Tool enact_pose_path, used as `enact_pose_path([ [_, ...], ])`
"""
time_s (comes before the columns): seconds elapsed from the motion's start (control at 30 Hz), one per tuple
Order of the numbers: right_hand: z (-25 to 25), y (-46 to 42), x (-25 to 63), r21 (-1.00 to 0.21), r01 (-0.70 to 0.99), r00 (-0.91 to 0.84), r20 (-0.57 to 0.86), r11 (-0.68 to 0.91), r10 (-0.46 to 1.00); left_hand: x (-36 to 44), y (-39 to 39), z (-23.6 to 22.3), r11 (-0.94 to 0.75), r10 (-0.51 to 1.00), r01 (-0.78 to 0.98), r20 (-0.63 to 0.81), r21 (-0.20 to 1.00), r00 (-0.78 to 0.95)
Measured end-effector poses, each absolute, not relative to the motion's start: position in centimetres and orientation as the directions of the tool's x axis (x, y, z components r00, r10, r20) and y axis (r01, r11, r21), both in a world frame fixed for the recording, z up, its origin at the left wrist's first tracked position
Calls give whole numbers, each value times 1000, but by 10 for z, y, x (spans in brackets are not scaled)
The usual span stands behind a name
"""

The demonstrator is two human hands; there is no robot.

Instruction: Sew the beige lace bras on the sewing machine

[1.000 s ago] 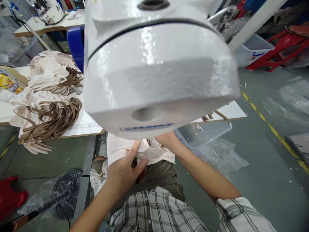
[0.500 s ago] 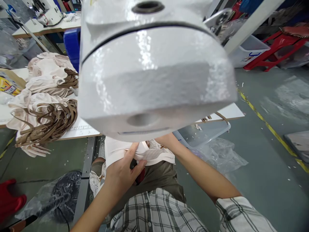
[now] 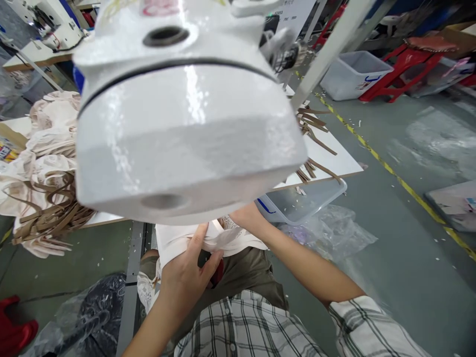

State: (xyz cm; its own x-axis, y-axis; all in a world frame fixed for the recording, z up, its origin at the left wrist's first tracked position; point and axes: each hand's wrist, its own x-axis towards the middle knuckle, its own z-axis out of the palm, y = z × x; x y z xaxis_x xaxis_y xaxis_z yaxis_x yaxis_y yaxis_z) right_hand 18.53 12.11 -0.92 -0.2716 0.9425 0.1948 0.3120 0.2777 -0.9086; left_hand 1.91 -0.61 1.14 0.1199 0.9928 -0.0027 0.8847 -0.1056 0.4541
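Observation:
A pale pink garment piece with lace [image 3: 238,243] lies over my lap, under the front of a white sewing machine head [image 3: 189,139]. My left hand [image 3: 189,270] grips the garment's near edge, index finger on top and thumb at the lower side. My right hand [image 3: 247,215] reaches to the garment's far right part; its fingers are hidden by the machine head and cannot be made out. The needle area is also covered from this view. White lace [image 3: 147,290] hangs left of my left hand.
Pale garments with brown straps [image 3: 52,203] are heaped on the table at left. Brown strips [image 3: 316,131] lie on the white tabletop [image 3: 344,161] at right. Below it sit a clear bin [image 3: 316,198] and plastic bags [image 3: 330,233]. A red stool [image 3: 405,64] stands farther back.
My view has shifted, so the machine head appears farther left and more of the right tabletop with brown strips shows. Both hands stay at the garment in nearly the same pose.

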Motion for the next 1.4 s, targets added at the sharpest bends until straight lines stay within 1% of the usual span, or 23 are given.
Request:
enact_pose_path([
  [0.1, -15, 112, 190, -951, 162, -163, 238, 264, 957, 20, -9, 11, -140, 990, 902, 33, 409, 139],
  [0.2, -20, 102, 199, -968, 122, -151, 202, 221, 968, 19, -11, 9, -180, 984, 906, 85, 383, 159],
  [0.3, -22, 93, 208, -979, 87, -163, 166, 182, 973, 18, -12, 9, -186, 982, 904, 111, 386, 154],
  [0.47, -19, 80, 214, -984, 67, -209, 149, 167, 966, 20, -11, 13, -202, 978, 889, 141, 411, 157],
  [0.63, -16, 68, 211, -975, 85, -282, 173, 204, 944, 22, -10, 13, -197, 974, 895, 181, 400, 133],
  [0.73, -15, 63, 209, -965, 111, -279, 197, 236, 940, 22, -10, 13, -161, 982, 904, 153, 397, 108],
  [0.9, -17, 59, 208, -959, 93, -268, 234, 267, 935, 29, -12, 19, -38, 998, 907, 58, 419, 15],
  [1.03, -17, 58, 210, -957, 80, -268, 247, 277, 931, 33, -11, 23, 13, 997, 914, 60, 406, -41],
  [1.2, -14, 58, 212, -965, 69, -284, 224, 253, 932, 32, -10, 20, -13, 997, 913, 79, 408, -21],
  [1.4, -13, 57, 214, -971, 64, -281, 204, 231, 938, 35, -10, 18, 22, 994, 908, 87, 418, -64],
])
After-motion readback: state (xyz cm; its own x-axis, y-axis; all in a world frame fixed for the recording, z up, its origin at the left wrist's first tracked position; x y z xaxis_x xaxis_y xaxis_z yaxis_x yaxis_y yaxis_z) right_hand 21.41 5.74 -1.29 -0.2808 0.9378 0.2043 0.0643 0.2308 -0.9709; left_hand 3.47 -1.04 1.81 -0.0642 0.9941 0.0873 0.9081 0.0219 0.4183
